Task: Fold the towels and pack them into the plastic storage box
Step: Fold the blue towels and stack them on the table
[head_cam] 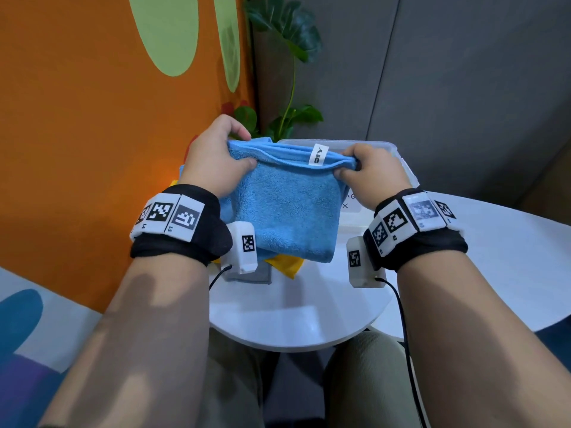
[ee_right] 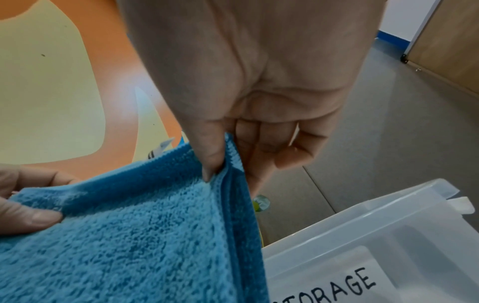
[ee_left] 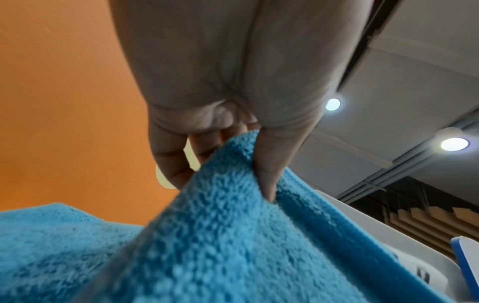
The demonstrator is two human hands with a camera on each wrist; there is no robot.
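A folded blue towel [head_cam: 287, 208] hangs in the air above the small white table [head_cam: 293, 316], held by its two top corners. My left hand [head_cam: 216, 156] pinches the left corner between thumb and fingers, and my right hand [head_cam: 367, 171] pinches the right corner. A white label [head_cam: 318, 154] sticks up from the towel's top edge. The left wrist view shows the left hand [ee_left: 233, 155] gripping the blue towel [ee_left: 220, 235]. In the right wrist view the right hand [ee_right: 225, 164] pinches the blue towel [ee_right: 134, 229]. The clear plastic storage box [head_cam: 389, 149] stands just behind the towel; the plastic storage box [ee_right: 376, 235] carries a "STORAGE" label.
A yellow cloth [head_cam: 284, 264] and a grey cloth [head_cam: 247, 278] lie on the table under the hanging towel. An orange wall [head_cam: 92, 134] stands on the left and a potted plant [head_cam: 287, 72] behind the box. A second white table [head_cam: 509, 257] lies to the right.
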